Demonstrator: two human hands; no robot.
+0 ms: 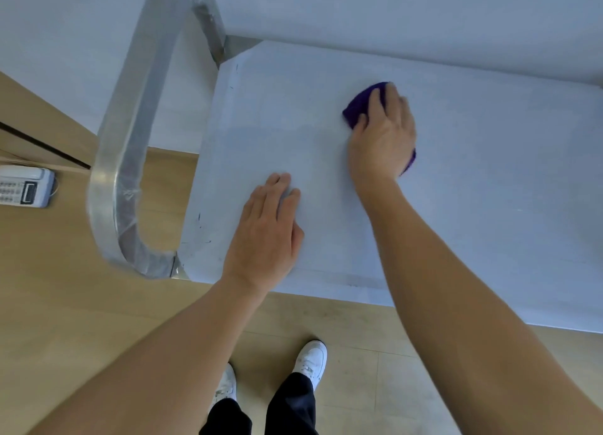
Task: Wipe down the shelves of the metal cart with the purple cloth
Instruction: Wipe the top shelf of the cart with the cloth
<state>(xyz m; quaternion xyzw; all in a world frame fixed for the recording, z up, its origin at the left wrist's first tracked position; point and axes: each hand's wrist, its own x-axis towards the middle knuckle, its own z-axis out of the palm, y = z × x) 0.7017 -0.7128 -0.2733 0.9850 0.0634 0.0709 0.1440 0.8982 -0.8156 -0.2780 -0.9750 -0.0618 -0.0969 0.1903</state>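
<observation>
Both hands are laid on the cart's top shelf: the right hand is pressed down on the purple cloth, fingers curled over it near the shelf's middle, while the left hand is spread flat and empty near the front edge. A wrapped metal handle is seen at the shelf's left end, and white shoes on the wooden floor below.

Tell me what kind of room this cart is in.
Probably an office or a similar indoor workroom, though little shows. The floor is light wood-look, a desk phone sits on it by a pale wall, and the metal cart stands against that wall.
</observation>
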